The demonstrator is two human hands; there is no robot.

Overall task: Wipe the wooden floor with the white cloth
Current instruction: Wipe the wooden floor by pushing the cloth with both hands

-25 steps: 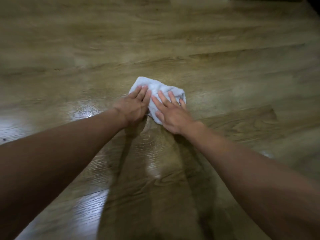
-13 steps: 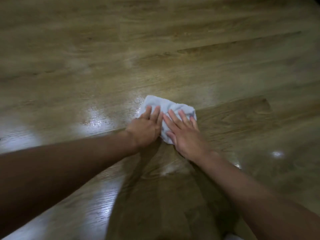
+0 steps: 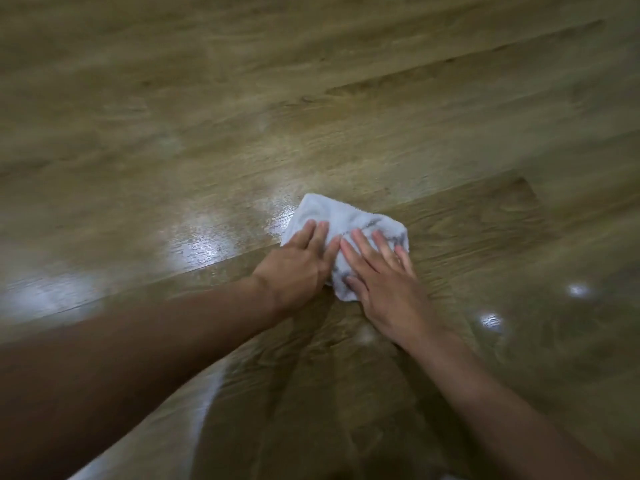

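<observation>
head view: left hand point(image 3: 294, 268) and right hand point(image 3: 384, 282) press straight, flat fingers point(image 3: 360, 245) on the white cloth point(image 3: 346, 216) bunched on the glossy wooden floor point(image 3: 346, 98), where uneven pressure could let a palm skid off the cloth.

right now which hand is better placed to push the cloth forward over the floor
Right, probably. The right hand lies flat with spread fingers across much of the cloth; the left hand has only its fingers on the cloth's left edge.
</observation>
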